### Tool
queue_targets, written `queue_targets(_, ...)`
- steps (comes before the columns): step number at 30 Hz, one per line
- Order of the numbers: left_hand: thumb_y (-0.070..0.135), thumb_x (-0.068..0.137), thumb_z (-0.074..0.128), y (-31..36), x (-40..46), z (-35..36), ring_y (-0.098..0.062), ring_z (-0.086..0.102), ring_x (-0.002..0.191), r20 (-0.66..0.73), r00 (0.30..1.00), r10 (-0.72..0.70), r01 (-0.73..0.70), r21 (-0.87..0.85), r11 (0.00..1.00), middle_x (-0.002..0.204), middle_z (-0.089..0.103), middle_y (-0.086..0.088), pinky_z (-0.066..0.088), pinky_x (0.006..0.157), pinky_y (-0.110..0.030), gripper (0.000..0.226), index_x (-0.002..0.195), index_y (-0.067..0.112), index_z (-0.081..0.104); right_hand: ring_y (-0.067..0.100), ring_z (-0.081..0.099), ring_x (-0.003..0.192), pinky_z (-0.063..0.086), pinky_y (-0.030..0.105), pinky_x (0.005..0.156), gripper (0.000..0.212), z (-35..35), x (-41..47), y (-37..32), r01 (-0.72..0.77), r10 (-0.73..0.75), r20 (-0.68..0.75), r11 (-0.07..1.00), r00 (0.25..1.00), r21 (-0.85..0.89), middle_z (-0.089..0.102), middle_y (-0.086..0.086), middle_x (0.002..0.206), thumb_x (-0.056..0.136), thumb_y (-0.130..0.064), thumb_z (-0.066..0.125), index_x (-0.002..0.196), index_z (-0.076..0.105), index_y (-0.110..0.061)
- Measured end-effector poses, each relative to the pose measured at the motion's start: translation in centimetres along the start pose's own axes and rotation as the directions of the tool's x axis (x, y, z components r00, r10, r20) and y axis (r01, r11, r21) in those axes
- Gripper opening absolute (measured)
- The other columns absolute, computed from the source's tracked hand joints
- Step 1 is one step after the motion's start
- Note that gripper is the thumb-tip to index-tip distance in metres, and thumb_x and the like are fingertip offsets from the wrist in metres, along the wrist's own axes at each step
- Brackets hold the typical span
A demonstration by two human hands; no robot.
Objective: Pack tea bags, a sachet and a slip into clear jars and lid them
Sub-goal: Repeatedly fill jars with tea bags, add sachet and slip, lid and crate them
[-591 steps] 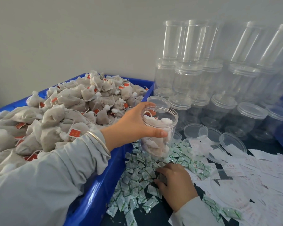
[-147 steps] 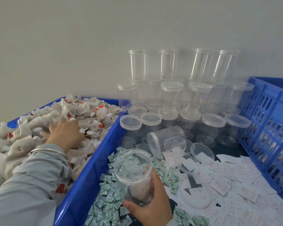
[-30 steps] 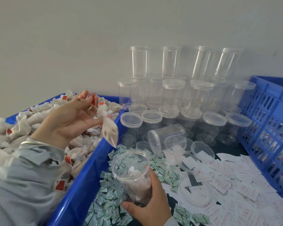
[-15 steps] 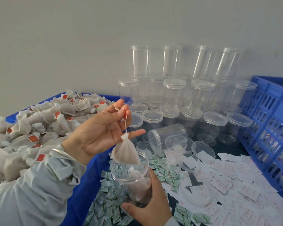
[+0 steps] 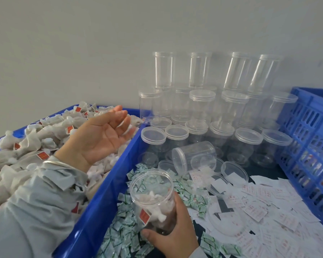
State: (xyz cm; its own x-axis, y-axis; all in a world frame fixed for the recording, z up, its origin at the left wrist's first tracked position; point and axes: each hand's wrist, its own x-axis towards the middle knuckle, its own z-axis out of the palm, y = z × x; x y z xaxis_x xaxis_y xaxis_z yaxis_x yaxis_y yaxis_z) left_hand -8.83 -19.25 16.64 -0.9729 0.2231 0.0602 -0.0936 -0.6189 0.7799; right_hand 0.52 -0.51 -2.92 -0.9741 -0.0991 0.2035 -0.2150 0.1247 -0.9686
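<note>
Now I'm filling with tea bags: my right hand (image 5: 172, 237) grips the open jar (image 5: 153, 202), a few bags inside. Left of the jar, my left hand (image 5: 99, 138) hovers empty, fingers spread, above the tea bag bin (image 5: 108, 192); next comes another bag.

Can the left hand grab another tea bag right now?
Probably yes. The left hand is open, holding nothing, hovering right over the tea bags in the blue bin, with nothing between.
</note>
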Motion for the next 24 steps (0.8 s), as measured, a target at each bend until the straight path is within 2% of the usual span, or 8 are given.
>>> queue_targets(3, 0.002, 0.081, 0.063, 0.9, 1.1, -2.2, -0.016, 0.065, 0.085, -0.236, 0.954, 0.184, -0.065, 0.436, 0.897, 0.085, 0.069, 0.0, 0.056, 0.08, -0.034, 0.016, 0.086, 0.017, 0.062, 0.006, 0.055, 0.119, 0.052, 0.035, 0.093, 0.101, 0.0, 0.0, -0.3, 0.017, -0.017, -0.01, 1.0, 1.0, 0.016, 0.053, -0.017, 0.13, 0.046, -0.051, 0.092, 0.129, 0.035, -0.056)
queue_targets(4, 0.001, 0.084, 0.062, 0.9, 1.5, -3.2, -0.018, 0.063, 0.089, -0.307, 0.905, 0.296, -0.031, 0.644, 0.764, 0.088, 0.068, -0.001, 0.054, 0.085, -0.036, 0.017, 0.085, 0.018, 0.063, 0.005, 0.055, 0.118, 0.051, 0.034, 0.095, 0.1, 0.0, 0.0, -0.3, 0.025, -0.025, -0.018, 1.0, 1.0, 0.015, 0.053, -0.019, 0.129, 0.045, -0.052, 0.092, 0.127, 0.035, -0.058)
queue_targets(6, 0.006, 0.087, 0.059, 0.8, 2.4, -5.3, -0.019, 0.061, 0.091, -0.309, 0.81, 0.498, 0.135, 0.925, 0.355, 0.094, 0.066, 0.002, 0.048, 0.089, -0.037, 0.016, 0.088, 0.021, 0.065, 0.004, 0.055, 0.118, 0.05, 0.034, 0.096, 0.1, 0.0, 0.0, -0.3, 0.027, -0.027, -0.03, 1.0, 0.999, 0.011, 0.053, -0.022, 0.129, 0.044, -0.053, 0.091, 0.125, 0.035, -0.063)
queue_targets(8, 0.008, 0.088, 0.054, 0.2, 3.2, -7.2, -0.024, 0.059, 0.102, -0.24, 0.839, 0.488, 0.288, 0.957, -0.024, 0.11, 0.064, -0.003, 0.046, 0.088, -0.035, 0.024, 0.106, 0.017, 0.066, 0.004, 0.055, 0.118, 0.051, 0.034, 0.095, 0.101, 0.0, -0.1, -0.2, 0.028, -0.027, -0.037, 1.0, 0.999, 0.014, 0.052, -0.019, 0.13, 0.042, -0.052, 0.092, 0.124, 0.034, -0.064)
queue_targets(11, 0.008, 0.09, 0.048, -1.3, 4.0, -9.4, -0.03, 0.054, 0.114, -0.319, 0.912, 0.258, 0.403, 0.811, -0.424, 0.129, 0.054, -0.012, 0.046, 0.092, -0.037, 0.037, 0.126, 0.01, 0.055, 0.005, 0.057, 0.116, 0.053, 0.033, 0.091, 0.101, 0.0, -0.2, -0.2, 0.031, -0.031, -0.048, 1.0, 0.998, 0.005, 0.054, -0.016, 0.13, 0.043, -0.047, 0.093, 0.125, 0.036, -0.063)
queue_targets(13, 0.009, 0.09, 0.045, -1.9, 4.1, -10.2, -0.033, 0.045, 0.124, -0.348, 0.92, 0.182, 0.384, 0.698, -0.604, 0.135, 0.045, -0.011, 0.041, 0.101, -0.043, 0.04, 0.129, 0.01, 0.051, 0.003, 0.056, 0.116, 0.052, 0.033, 0.093, 0.102, -0.1, -0.1, -0.2, 0.042, -0.044, -0.059, 0.999, 0.997, -0.028, 0.055, -0.019, 0.128, 0.043, -0.049, 0.092, 0.126, 0.035, -0.062)
queue_targets(19, 0.006, 0.091, 0.045, -0.9, 3.6, -10.4, -0.025, 0.057, 0.107, -0.34, 0.913, 0.227, 0.407, 0.708, -0.578, 0.119, 0.059, -0.01, 0.044, 0.089, -0.03, 0.031, 0.118, 0.008, 0.06, -0.002, 0.054, 0.116, 0.051, 0.025, 0.092, 0.101, -0.3, 0.0, -0.4, 0.048, -0.049, -0.053, 0.998, 0.997, -0.034, 0.053, -0.019, 0.129, 0.043, -0.048, 0.091, 0.123, 0.034, -0.067)
queue_targets(24, 0.005, 0.089, 0.048, 0.0, 3.7, -9.9, -0.02, 0.054, 0.08, -0.363, 0.904, 0.225, 0.424, 0.7, -0.574, 0.092, 0.06, -0.007, 0.043, 0.071, -0.026, 0.017, 0.098, 0.006, 0.063, -0.006, 0.049, 0.119, 0.045, 0.02, 0.096, 0.103, -0.2, 0.0, -0.7, 0.048, -0.051, -0.037, 0.995, 0.998, -0.089, 0.05, -0.024, 0.13, 0.041, -0.065, 0.084, 0.126, 0.027, -0.066)
